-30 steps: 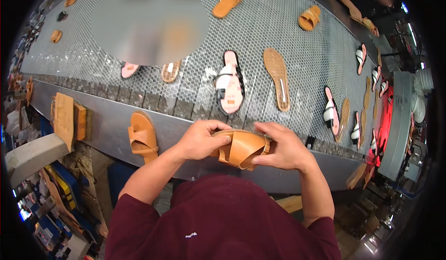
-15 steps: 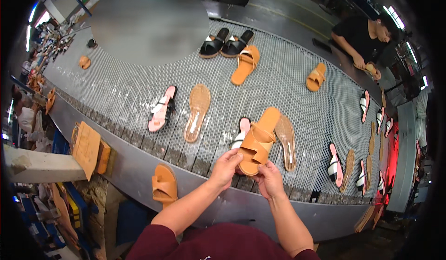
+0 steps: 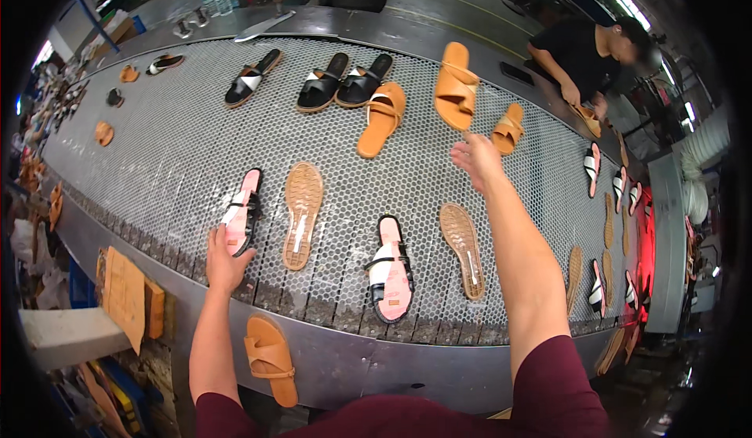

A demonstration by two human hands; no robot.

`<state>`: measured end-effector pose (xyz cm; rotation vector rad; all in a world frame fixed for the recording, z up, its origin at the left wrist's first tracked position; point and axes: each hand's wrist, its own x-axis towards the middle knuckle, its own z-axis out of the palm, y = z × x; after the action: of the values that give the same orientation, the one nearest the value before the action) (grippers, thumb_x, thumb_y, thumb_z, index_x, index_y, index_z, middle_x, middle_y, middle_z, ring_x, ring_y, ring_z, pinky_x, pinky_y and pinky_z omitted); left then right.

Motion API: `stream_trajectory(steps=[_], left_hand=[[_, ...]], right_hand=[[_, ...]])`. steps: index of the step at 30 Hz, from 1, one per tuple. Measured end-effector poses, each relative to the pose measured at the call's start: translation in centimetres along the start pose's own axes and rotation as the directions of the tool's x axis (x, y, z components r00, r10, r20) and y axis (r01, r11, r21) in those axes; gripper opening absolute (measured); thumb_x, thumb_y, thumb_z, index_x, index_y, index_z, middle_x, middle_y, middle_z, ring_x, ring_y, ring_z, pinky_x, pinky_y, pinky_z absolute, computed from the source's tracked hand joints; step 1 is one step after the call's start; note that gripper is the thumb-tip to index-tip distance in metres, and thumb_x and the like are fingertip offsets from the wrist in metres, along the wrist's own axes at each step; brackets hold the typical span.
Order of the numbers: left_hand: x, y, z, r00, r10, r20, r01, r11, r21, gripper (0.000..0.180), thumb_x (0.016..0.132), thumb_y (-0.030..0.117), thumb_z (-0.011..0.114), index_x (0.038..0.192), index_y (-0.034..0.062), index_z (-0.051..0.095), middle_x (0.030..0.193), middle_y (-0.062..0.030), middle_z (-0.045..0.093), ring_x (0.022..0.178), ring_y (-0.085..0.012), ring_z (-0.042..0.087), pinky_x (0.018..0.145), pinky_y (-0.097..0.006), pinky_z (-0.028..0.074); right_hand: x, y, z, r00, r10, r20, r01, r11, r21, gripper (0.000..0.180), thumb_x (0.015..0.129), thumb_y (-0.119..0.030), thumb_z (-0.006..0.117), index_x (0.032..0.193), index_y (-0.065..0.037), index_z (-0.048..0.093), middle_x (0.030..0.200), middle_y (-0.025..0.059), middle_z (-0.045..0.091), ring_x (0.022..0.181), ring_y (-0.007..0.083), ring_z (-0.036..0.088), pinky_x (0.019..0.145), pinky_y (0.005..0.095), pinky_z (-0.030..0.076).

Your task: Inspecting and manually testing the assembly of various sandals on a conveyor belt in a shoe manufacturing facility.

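Observation:
My right hand [image 3: 478,162] reaches far over the mesh conveyor belt, fingers stretched and holding nothing. Just beyond its fingertips is a tan slide sandal [image 3: 454,86]; whether it rests flat on the belt I cannot tell. At the near left, my left hand [image 3: 226,264] is at the near end of a black-and-white sandal with a pink insole [image 3: 237,217]; thumb and fingers are apart around that end. A clear-brown outsole [image 3: 301,215] lies right of it. Farther right are another pink-insole sandal [image 3: 391,270] and a second outsole [image 3: 463,250].
Black sandals [image 3: 322,82] and tan sandals [image 3: 381,118] lie on the far part of the belt [image 3: 188,140]. A tan sandal [image 3: 271,360] is by the near metal edge. Co-worker [image 3: 576,62] handles a sandal at the far right. A cardboard piece [image 3: 125,293] stands at left.
The tan sandal that both hands held is now out of them at the far side of the belt. My right hand has moved forward, my left hand leftward to the pink-insole sandal.

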<state>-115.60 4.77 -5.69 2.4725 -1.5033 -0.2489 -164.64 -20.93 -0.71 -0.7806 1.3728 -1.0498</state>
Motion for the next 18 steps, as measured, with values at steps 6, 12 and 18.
stream_trajectory(steps=[6, 12, 18], left_hand=[[0.2, -2.2, 0.7, 0.986, 0.001, -0.166, -0.048, 0.959, -0.279, 0.049, 0.087, 0.011, 0.070, 0.132, -0.0025, 0.056, 0.124, -0.0158, 0.062, 0.116, -0.0277, 0.059, 0.101, -0.034, 0.044], [-1.0, 1.6, -4.9, 0.998, -0.061, 0.026, 0.061, 0.692, -0.719, 0.043, 0.086, 0.007, 0.070, 0.126, -0.0059, 0.061, 0.112, -0.0116, 0.068, 0.100, -0.0165, 0.064, 0.089, -0.029, 0.049], [-4.4, 8.9, -12.8, 0.773, 0.180, 0.608, 0.264, 0.780, -0.567, 0.036, 0.081, 0.004, 0.072, 0.117, -0.0024, 0.068, 0.099, -0.0070, 0.070, 0.084, -0.0111, 0.064, 0.073, -0.026, 0.052]], right_hand=[[-3.9, 6.2, 2.0, 0.984, -0.105, 0.146, 0.170, 0.806, -0.568, 0.078, 0.087, -0.025, 0.065, 0.150, 0.004, 0.031, 0.114, 0.0179, 0.065, 0.100, 0.0253, 0.065, 0.087, 0.0354, 0.052], [-1.5, 1.2, 1.7, 0.976, -0.080, 0.201, 0.215, 0.443, -0.870, 0.081, 0.087, -0.023, 0.062, 0.155, -0.003, 0.022, 0.132, 0.0266, 0.057, 0.123, 0.0387, 0.056, 0.106, 0.0421, 0.043], [-11.4, -4.7, 6.3, 0.561, -0.348, 0.751, 0.821, 0.119, -0.558, 0.104, 0.073, -0.040, 0.081, 0.153, -0.004, 0.026, 0.151, 0.0273, 0.035, 0.136, 0.0397, 0.040, 0.111, 0.0450, 0.038]])
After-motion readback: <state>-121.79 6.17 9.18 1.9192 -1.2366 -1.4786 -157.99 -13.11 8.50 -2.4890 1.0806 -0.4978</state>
